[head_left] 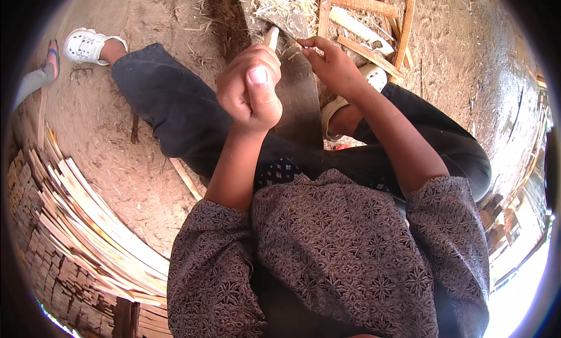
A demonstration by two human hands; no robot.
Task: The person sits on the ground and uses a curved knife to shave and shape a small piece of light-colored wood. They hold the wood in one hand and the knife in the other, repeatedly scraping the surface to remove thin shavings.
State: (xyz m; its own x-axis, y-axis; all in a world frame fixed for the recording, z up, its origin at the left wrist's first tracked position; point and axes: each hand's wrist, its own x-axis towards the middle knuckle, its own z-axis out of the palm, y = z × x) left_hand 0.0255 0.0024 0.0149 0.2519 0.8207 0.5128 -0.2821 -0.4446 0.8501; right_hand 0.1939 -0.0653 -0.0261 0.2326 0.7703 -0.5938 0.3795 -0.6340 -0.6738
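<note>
My left hand (252, 86) is closed in a fist, thumb on top, around a pale wooden stick (272, 38). Only the stick's far end shows above the fist; the rest is hidden. To the right, my right hand (334, 63) pinches the near end of a thin dark blade (287, 33). Its other end reaches left, just beyond the stick's tip. Whether blade and stick touch, I cannot tell. Both hands are over a worn wooden plank (298, 98) that runs away between my legs, with pale shavings (286, 0) on its far part.
Split wooden strips (362, 31) lie beyond my right hand, near my right shoe (374, 78). My left leg stretches out to a white clog (87, 47). Stacked wood strips (87, 221) curve along the lower left. Another person's sandalled foot (52, 60) is at the far left.
</note>
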